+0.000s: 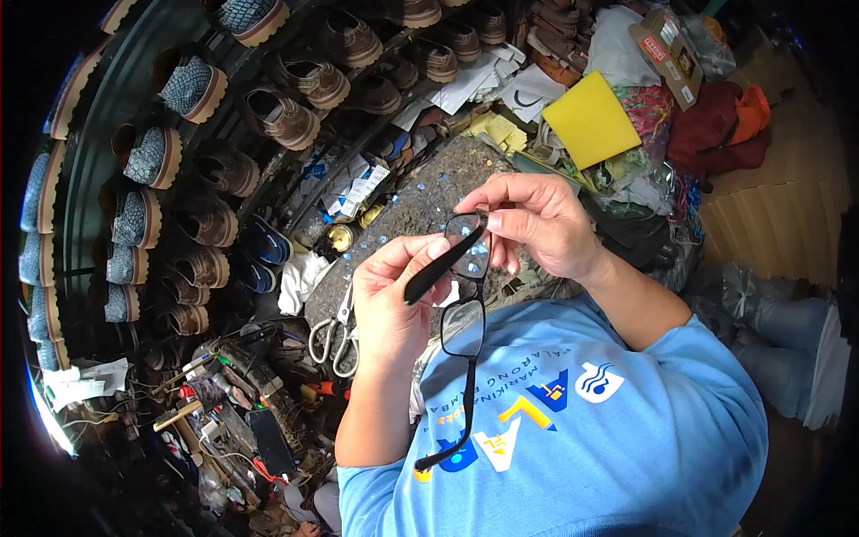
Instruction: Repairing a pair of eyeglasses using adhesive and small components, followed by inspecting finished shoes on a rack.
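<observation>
Glasses [463,328]: black, clear lenses; raised between your two hands, in front of your shirt [599,430], one temple [468,407] hanging low.
Right hand [548,231]: thumb and forefinger pinching the glasses' upper corner.
Left hand [386,295]: thumb and fingers drawn together on the glasses, the other temple [438,268] crossing over them.
Block [420,199]: grey, rough, beyond both hands.
Scissors [343,320]: beside your left wrist.
Sheet [592,119]: yellow, past your right hand.
Shoes [282,116]: in rows, left.
</observation>
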`<state>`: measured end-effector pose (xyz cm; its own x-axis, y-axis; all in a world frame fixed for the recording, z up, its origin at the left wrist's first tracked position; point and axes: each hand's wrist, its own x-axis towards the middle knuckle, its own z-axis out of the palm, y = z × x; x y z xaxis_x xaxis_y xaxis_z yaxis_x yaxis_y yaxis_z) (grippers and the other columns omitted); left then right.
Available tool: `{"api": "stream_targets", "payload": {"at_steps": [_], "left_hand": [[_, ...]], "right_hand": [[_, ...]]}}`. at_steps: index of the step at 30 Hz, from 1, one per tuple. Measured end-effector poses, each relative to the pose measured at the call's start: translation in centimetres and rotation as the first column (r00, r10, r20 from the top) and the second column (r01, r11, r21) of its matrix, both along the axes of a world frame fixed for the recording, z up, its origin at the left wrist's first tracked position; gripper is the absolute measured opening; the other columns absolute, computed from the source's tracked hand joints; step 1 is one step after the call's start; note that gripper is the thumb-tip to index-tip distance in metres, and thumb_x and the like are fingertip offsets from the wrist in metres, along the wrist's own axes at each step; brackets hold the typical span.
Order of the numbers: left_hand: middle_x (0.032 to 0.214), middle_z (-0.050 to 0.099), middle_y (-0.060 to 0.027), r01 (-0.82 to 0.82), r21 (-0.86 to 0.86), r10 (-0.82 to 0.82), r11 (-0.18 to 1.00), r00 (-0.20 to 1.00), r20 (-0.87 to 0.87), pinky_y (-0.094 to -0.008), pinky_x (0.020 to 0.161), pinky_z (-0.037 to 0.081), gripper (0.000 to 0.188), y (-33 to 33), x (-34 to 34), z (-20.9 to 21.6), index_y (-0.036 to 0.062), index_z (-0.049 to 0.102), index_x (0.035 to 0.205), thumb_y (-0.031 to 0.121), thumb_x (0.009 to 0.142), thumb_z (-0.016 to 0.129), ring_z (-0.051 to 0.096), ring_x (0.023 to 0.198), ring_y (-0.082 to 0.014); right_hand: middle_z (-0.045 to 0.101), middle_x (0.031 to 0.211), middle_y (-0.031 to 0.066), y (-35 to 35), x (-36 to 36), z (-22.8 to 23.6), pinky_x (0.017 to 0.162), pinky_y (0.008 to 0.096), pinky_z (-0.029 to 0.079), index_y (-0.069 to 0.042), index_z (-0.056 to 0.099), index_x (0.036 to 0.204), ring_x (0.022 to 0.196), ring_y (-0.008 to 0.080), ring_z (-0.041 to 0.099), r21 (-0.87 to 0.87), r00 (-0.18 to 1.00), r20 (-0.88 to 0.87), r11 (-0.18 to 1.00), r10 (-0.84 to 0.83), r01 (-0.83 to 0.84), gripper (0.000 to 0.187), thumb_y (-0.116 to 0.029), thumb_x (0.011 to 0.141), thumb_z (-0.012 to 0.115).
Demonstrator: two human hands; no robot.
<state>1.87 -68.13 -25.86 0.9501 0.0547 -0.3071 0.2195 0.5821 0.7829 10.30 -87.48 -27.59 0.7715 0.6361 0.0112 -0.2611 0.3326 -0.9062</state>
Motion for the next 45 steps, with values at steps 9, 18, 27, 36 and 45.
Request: {"api": "stream_targets", "payload": {"at_steps": [9,18,27,36,45], "left_hand": [[0.084,0.071,-0.0101,-0.047,0.021,0.046,0.999,0.998,0.04,-0.0232,0.057,0.047,0.013,-0.7,-0.3,-0.7,-0.0045,0.071,0.102,0.007,0.097,0.068,0.059,0.062,-0.0105],[0.086,0.071,-0.0081,-0.09,0.028,0.088,0.996,0.994,0.069,-0.0226,0.059,0.048,0.013,-1.1,-0.5,-0.9,-0.0035,0.071,0.104,0.007,0.095,0.071,0.06,0.066,-0.01],[0.093,0.067,-0.004,-0.256,0.353,0.138,0.9,0.935,0.327,-0.0198,0.065,0.045,0.013,-1.7,-0.4,-1.4,-0.0026,0.073,0.105,0.002,0.093,0.073,0.058,0.076,-0.0062],[0.094,0.066,-0.0069,-0.521,0.639,0.072,0.566,0.803,0.591,-0.0191,0.061,0.044,0.012,-2.5,-0.2,-2.0,-0.0025,0.073,0.104,-0.001,0.092,0.074,0.057,0.071,-0.0069],[0.085,0.067,-0.0129,-0.598,0.704,-0.018,0.383,0.757,0.653,-0.0273,0.064,0.053,0.021,-3.0,0.2,-0.8,-0.0029,0.074,0.101,-0.006,0.081,0.078,0.067,0.072,-0.0203]], "right_hand": [[0.064,0.087,0.0031,0.7,-0.4,0.4,0.058,0.0173,0.047,0.006,0.066,0.117,0.066,0.0042,0.058,-0.034,0.997,-0.004,0.997,-0.073,0.073,0.027,-0.011,0.1,0.055],[0.063,0.084,-0.0015,1.3,-0.6,-0.3,0.057,0.0185,0.044,-0.004,0.071,0.118,0.067,0.0031,0.056,-0.038,0.976,0.142,0.984,-0.165,0.172,0.023,-0.009,0.099,0.059],[0.068,0.101,0.0042,1.9,-1.7,0.7,0.073,0.0229,0.051,-0.003,0.063,0.128,0.086,0.0075,0.063,-0.094,0.849,0.455,0.933,-0.269,0.347,0.032,-0.004,0.097,0.065],[0.067,0.124,0.0063,2.3,-2.9,1.5,0.094,0.0266,0.051,-0.001,0.061,0.128,0.106,0.0081,0.063,0.01,0.978,-0.052,0.979,-0.202,0.203,0.029,-0.018,0.104,0.059],[0.069,0.114,0.0213,3.8,-2.6,2.0,0.089,0.037,0.056,0.001,0.06,0.107,0.098,0.025,0.07,0.005,0.938,-0.255,0.969,-0.236,0.245,0.03,-0.027,0.108,0.049]]}}
